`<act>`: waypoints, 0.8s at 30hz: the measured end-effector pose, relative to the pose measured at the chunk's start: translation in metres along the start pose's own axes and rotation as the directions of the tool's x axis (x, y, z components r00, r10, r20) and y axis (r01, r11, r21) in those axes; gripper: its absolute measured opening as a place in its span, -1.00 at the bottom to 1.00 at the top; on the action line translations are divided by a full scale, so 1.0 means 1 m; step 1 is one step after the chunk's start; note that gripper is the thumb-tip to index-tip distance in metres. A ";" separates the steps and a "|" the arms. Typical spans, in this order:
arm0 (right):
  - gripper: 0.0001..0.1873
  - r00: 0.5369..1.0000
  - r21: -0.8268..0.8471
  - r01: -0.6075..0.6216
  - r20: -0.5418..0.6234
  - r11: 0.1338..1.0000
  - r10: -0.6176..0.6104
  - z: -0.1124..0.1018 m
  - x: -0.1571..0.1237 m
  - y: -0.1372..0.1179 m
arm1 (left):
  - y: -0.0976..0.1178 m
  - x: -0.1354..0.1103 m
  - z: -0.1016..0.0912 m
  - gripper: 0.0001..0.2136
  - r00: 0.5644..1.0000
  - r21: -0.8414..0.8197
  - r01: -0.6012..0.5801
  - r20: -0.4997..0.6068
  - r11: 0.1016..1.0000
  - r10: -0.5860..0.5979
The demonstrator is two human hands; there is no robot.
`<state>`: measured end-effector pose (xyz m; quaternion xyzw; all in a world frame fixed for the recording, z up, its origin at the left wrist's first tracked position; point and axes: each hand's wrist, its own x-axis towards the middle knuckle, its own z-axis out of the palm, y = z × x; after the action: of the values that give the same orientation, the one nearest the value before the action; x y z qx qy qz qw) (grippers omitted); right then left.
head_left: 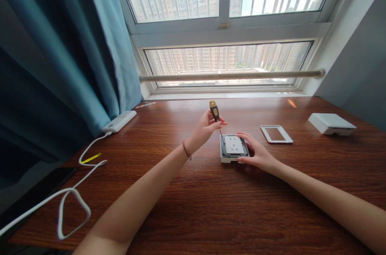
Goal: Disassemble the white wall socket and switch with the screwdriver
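Observation:
A wall socket (234,148) with its cover off lies face up on the wooden table (193,206), mounted on a white box. My left hand (205,129) is closed round a yellow-and-black screwdriver (214,112), held upright with its thin shaft reaching down to the socket's upper left corner. My right hand (256,152) rests against the socket's right side, fingers curled along its edge and holding it in place.
A white socket frame (276,134) lies to the right of the socket, and a white box (331,123) sits further right. At the left, a white power bank (119,121) with its looping cable (75,198) lies beside the teal curtain (60,54). The window is behind the table.

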<state>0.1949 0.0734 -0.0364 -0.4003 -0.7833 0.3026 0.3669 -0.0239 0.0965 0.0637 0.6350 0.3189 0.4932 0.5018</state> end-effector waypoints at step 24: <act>-0.19 1.000 -0.009 -0.014 0.022 1.000 0.014 -0.001 -0.001 0.001 | -0.001 0.002 -0.005 -0.59 0.991 -0.020 0.030 -0.131 0.999 -0.032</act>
<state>0.1963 0.0725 -0.0370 -0.4040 -0.7858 0.3063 0.3543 -0.0280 0.0998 0.0634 0.5915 0.3567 0.5290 0.4930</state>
